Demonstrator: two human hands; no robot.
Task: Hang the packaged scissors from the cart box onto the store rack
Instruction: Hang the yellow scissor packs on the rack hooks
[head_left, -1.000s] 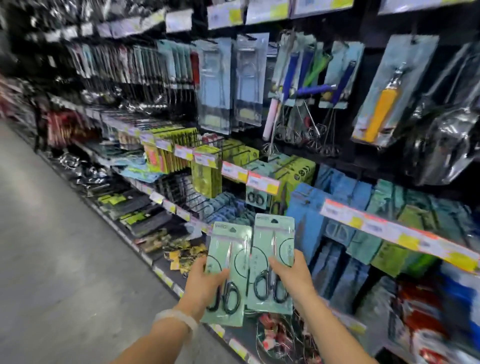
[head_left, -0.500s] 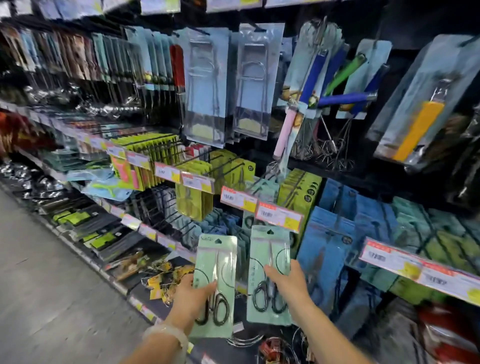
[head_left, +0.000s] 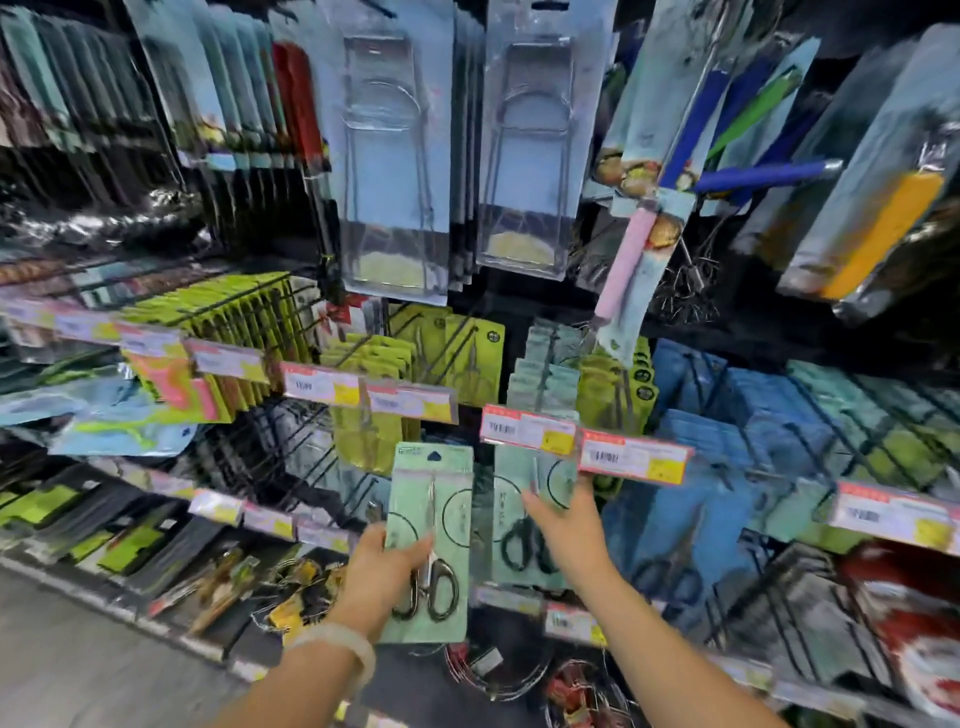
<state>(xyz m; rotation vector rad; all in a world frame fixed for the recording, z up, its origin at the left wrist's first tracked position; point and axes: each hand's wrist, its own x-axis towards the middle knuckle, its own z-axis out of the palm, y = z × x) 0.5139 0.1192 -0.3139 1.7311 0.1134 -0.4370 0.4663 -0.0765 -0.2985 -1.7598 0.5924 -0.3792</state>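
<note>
My left hand (head_left: 384, 571) grips a pale green card of packaged scissors (head_left: 434, 525) upright by its lower left edge, just in front of the rack. My right hand (head_left: 569, 530) holds a second green scissors pack (head_left: 514, 514) by its right side, its top raised under the red and yellow price tag (head_left: 527, 428). Behind that tag a row of matching green packs (head_left: 545, 364) hangs on a rack hook. The cart box is out of view.
The store rack (head_left: 291, 457) is crowded with hanging goods: yellow-green packs at centre left, blue packs (head_left: 727, 415) to the right, clear blister packs and whisks above. Bare black wire hooks jut out left of my left hand. Floor lies at lower left.
I have come closer to the rack. Both hands moved forward and up with their packs; the right pack's top now sits under the price tag at the green row.
</note>
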